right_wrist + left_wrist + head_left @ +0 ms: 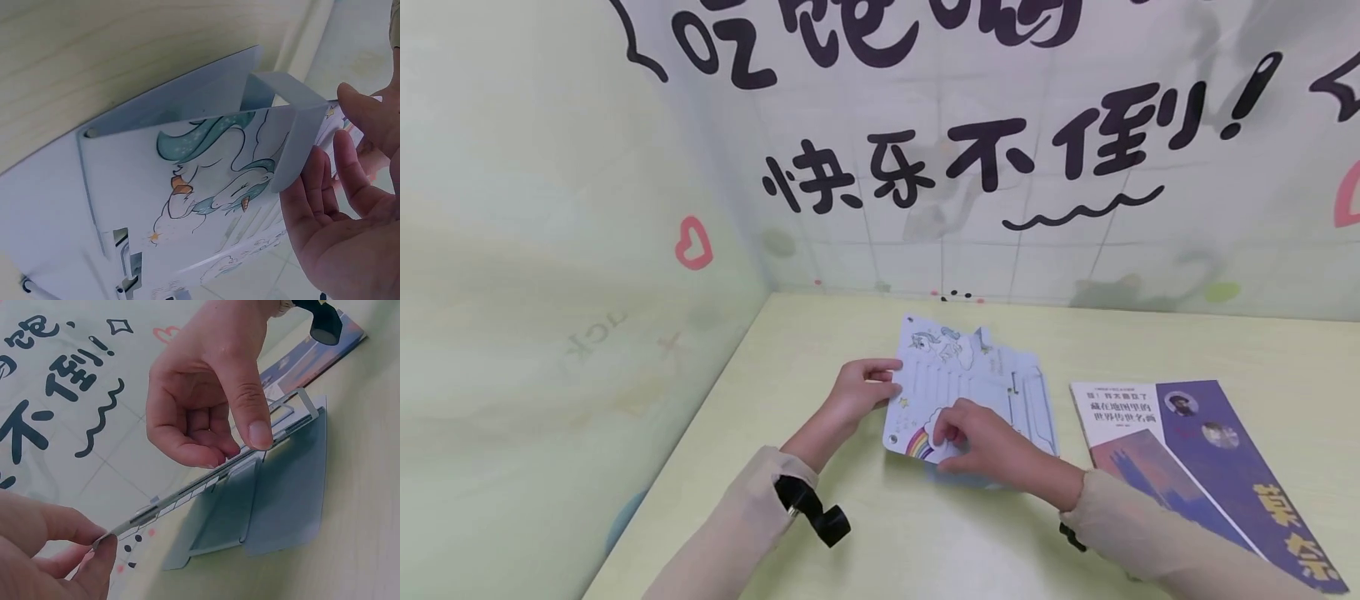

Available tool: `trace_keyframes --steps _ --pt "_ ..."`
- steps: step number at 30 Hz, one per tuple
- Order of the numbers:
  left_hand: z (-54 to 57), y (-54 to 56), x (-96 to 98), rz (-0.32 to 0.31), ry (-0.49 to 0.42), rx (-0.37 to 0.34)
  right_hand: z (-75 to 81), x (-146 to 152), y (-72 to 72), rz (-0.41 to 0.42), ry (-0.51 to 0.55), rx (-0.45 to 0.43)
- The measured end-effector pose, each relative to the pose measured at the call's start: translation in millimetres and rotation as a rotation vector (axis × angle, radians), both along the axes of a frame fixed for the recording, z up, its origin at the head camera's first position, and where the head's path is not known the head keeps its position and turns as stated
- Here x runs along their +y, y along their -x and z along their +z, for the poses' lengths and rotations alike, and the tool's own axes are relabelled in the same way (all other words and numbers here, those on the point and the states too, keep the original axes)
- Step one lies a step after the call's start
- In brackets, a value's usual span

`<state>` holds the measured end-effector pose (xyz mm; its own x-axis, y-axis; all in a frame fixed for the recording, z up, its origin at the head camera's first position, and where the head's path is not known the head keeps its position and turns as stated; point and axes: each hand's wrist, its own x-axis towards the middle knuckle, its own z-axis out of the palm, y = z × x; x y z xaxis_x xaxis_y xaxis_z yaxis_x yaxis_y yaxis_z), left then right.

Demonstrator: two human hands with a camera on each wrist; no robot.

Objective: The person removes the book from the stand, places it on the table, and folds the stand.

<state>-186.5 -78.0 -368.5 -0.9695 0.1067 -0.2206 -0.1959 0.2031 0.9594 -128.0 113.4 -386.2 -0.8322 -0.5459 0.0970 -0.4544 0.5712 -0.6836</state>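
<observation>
Head view: thin, glossy plastic folder (958, 379) printed with unicorn and rainbow, rounded corners, lying near table (865, 550) middle toward the back edge. Pinched at its left edge by left hand (861, 390); gripped at its near edge by right hand (973, 437), beside flat purple book (1210, 467).

Lighting was bright, flat and diffuse w/ only soft shadows on the table (1150, 350), head view bent at edges, wrist views blurred close-up, colours washed greenish, no hard glare.
</observation>
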Motion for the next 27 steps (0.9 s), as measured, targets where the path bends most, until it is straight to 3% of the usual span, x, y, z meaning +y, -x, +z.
trace_keyframes --steps 9,18,27 --pt "-23.9 4.1 -12.1 -0.016 0.061 -0.046 -5.1 -15.1 8.2 0.009 -0.143 0.001" --pt "-46.0 8.5 -19.5 -0.031 0.126 -0.087 -15.0 -29.0 7.7 -0.03 -0.286 -0.002" --pt "-53.9 13.3 -21.3 -0.044 0.109 -0.092 -12.9 -34.6 8.0 -0.023 -0.328 0.023"
